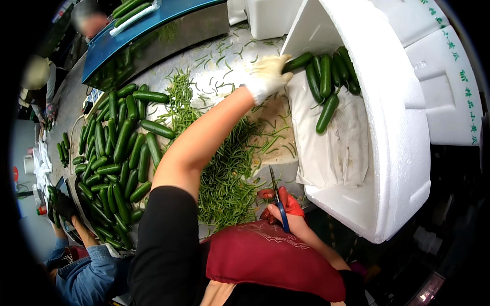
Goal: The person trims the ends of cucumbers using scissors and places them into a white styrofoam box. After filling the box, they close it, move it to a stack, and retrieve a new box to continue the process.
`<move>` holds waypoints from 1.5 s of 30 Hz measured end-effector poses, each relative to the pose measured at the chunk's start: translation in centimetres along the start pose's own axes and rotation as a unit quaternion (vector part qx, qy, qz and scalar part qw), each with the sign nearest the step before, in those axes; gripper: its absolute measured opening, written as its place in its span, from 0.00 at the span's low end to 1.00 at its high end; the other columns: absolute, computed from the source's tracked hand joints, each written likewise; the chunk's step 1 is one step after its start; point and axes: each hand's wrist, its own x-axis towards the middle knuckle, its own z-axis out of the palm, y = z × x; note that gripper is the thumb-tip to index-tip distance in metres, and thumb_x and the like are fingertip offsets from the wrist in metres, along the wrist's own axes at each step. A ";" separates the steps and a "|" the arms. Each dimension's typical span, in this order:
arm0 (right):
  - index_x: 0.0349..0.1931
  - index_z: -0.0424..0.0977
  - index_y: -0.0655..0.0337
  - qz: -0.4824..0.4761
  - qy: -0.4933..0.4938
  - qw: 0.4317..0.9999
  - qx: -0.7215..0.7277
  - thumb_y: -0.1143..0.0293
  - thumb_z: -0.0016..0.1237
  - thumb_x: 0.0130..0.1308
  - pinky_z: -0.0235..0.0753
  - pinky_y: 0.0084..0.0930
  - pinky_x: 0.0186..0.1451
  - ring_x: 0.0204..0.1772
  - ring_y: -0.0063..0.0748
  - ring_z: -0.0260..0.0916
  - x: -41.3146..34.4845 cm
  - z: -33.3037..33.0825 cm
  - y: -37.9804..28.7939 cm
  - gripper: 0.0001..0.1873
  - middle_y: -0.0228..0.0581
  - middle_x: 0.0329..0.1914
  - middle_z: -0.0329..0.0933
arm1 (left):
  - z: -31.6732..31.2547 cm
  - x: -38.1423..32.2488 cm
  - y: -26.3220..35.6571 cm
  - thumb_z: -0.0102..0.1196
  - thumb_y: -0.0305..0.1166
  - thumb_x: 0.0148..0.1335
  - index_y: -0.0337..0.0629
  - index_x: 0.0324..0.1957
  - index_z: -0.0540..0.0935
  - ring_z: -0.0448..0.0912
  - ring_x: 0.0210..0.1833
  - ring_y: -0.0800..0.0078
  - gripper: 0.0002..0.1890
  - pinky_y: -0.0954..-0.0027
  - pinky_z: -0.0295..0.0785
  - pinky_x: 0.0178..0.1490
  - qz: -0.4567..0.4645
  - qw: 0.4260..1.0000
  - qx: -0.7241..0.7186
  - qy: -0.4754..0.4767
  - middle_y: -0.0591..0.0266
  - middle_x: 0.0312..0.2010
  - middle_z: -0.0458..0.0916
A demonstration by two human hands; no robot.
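My left hand (270,74), in a whitish work glove, reaches over the near wall of a white foam box (396,126). Its fingers are at the end of a green cucumber (299,62); whether they grip it is unclear. Several more cucumbers (325,75) lie at the box's upper end, and one (327,113) rests lower on the pale lining sheets (316,153). My right hand (285,210), in a red glove with bare thumb visible, holds scissors (282,214) with dark blue handles, blades pointing up, beside the box's lower left corner.
Cut green stems (229,183) are heaped on the metal table (160,65), left of the box. Farther left lies a large pile of cucumbers (122,141). A blue-topped machine (160,28) stands at the back. More foam boxes (444,84) are at right. Other people work at left.
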 end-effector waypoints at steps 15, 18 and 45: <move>0.51 0.64 0.61 -0.017 0.019 1.000 0.018 0.75 0.45 0.63 0.70 0.15 0.29 0.31 0.18 0.72 0.3 -0.7 1.0 0.16 0.32 0.30 0.73 | 3.1 3.9 2.5 0.53 0.27 0.47 0.55 0.65 0.56 0.71 0.55 0.60 0.39 0.61 0.68 0.51 0.275 0.897 0.341 -0.056 0.57 0.52 0.70; 0.51 0.63 0.61 -0.016 0.025 0.999 0.022 0.75 0.45 0.63 0.70 0.14 0.30 0.32 0.19 0.72 0.2 -0.6 0.7 0.16 0.32 0.31 0.73 | 3.0 6.5 1.5 0.61 0.35 0.44 0.59 0.65 0.54 0.65 0.60 0.61 0.44 0.58 0.64 0.55 0.429 0.844 0.322 -0.004 0.62 0.59 0.63; 0.55 0.60 0.63 0.023 0.000 0.998 0.065 0.75 0.42 0.64 0.72 0.16 0.34 0.38 0.23 0.75 1.1 -1.1 2.2 0.19 0.30 0.43 0.69 | 2.5 7.5 0.8 0.67 0.40 0.29 0.39 0.46 0.74 0.70 0.52 0.53 0.35 0.64 0.67 0.55 0.376 0.891 0.135 -0.216 0.47 0.50 0.70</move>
